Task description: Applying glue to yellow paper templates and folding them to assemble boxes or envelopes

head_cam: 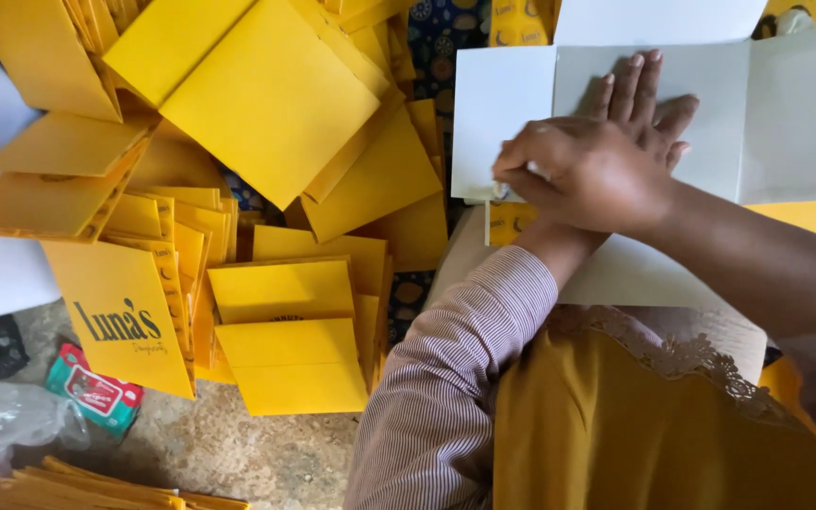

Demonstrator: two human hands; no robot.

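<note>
A flat, unfolded card blank [507, 104] lies in front of me with its white-grey inner side up; its yellow outer side shows at the lower edges. My left hand [649, 94] rests flat on its middle panel, fingers stretched away from me, and is largely covered by my right hand. My right hand [583, 175] crosses over it as a closed fist, pressing down near the fold at the left panel. A small white object peeks out between its fingers; I cannot tell what it is.
Piles of folded yellow card envelopes [276, 104] spread over the left half, some stacked on edge [172, 255]. A green and red packet [96, 392], a clear plastic bag [2, 430] and another yellow stack [96, 486] lie at the lower left. Blue patterned cloth [446, 38] shows underneath.
</note>
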